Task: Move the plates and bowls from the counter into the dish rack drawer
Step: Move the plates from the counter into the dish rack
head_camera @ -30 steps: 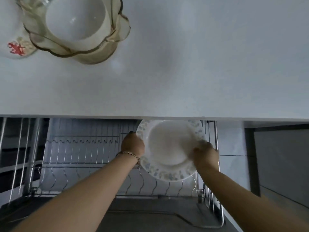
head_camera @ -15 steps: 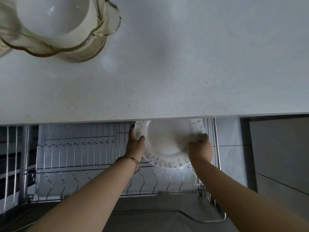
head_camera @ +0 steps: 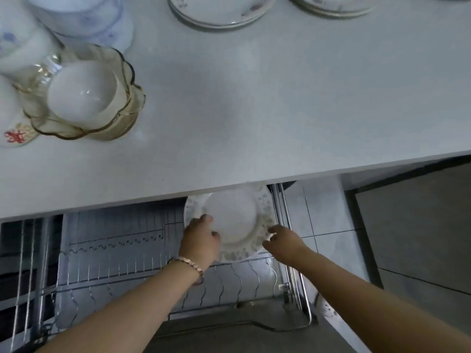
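Note:
A white plate with a floral rim [head_camera: 239, 217] stands tilted at the far right end of the wire dish rack drawer [head_camera: 122, 253], partly under the counter edge. My left hand [head_camera: 200, 242] grips its left rim, thumb on the face. My right hand [head_camera: 283, 240] touches the plate's lower right rim with loosely curled fingers. On the white counter [head_camera: 254, 103] sit an amber glass bowl [head_camera: 127, 108] with a white bowl [head_camera: 81, 91] inside, and two stacks of plates, one at top centre [head_camera: 219, 14], another at top right [head_camera: 334, 6].
Blue-patterned white bowls [head_camera: 84, 19] and a dish with a red motif [head_camera: 15, 135] crowd the counter's left. The rack's wire slots to the left of the plate hold nothing. A tiled floor [head_camera: 328, 225] and a grey cabinet front [head_camera: 420, 225] lie to the right.
The view has tilted up, showing more of the counter and its dishes. The plate stays at the rack's right end; my right hand's grip has loosened to fingertips on the rim.

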Available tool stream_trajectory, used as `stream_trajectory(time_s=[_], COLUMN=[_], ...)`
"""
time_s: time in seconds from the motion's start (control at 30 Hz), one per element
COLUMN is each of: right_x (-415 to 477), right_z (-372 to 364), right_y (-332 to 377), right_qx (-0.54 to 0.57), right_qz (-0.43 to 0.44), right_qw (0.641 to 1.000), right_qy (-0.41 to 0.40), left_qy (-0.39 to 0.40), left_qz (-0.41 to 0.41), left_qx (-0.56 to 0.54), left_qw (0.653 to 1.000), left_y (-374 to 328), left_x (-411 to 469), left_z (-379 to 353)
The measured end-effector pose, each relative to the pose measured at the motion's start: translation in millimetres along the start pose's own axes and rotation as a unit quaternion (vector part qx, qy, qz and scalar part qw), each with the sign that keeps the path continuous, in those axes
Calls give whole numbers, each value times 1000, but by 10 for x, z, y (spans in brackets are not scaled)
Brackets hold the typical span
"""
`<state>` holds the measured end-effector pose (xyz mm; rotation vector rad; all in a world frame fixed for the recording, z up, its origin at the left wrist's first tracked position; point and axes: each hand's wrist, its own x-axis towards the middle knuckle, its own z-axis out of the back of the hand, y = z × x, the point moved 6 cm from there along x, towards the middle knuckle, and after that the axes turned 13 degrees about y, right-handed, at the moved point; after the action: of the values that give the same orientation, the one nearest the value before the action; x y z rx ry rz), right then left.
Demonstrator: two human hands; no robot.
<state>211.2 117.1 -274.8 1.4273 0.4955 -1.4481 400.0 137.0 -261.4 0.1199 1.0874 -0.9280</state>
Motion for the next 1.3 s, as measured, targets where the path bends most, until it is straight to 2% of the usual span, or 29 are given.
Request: stream_trajectory(time_s=[0.1, 0.17, 0.3, 0.43, 0.63, 0.83, 1.1, 1.3], right_x=[-482, -834, -1551, -2206, -2844, -2816, -2314, -1994], right_z=[331, 671, 1535, 2426, 3542, 4476, 5717, 6451], right_y=[-159, -384, -1045, -1684, -2286, -2697, -3251, -3842], right_qx=[-36, -48, -39, -43, -1, 73, 220, 301], right_qz=[50, 59, 56, 52, 41, -10, -44, -126], right_qw=[998, 997, 995, 985, 960, 944, 893, 853], right_qy=[30, 9, -72, -160, -278, -321, -391, -408], left_qy=[70, 77, 58, 79, 67, 111, 179, 215], left_qz=[-78, -110, -147, -165, -203, -207, -192, -165], left_qx=[-10, 8, 29, 37, 42, -5, -35, -47], left_qw=[994, 991, 987, 982, 976, 972, 964, 961], left_y=[-692, -1205, -2237, -3209, -4376, -5280, -6617, -7531], left_x=[-413, -667, -1010, -1245, -1451, -1216, -224, 462], left_z=[-119, -210, -488, -835, -1151, -1359, -1529, -1754])
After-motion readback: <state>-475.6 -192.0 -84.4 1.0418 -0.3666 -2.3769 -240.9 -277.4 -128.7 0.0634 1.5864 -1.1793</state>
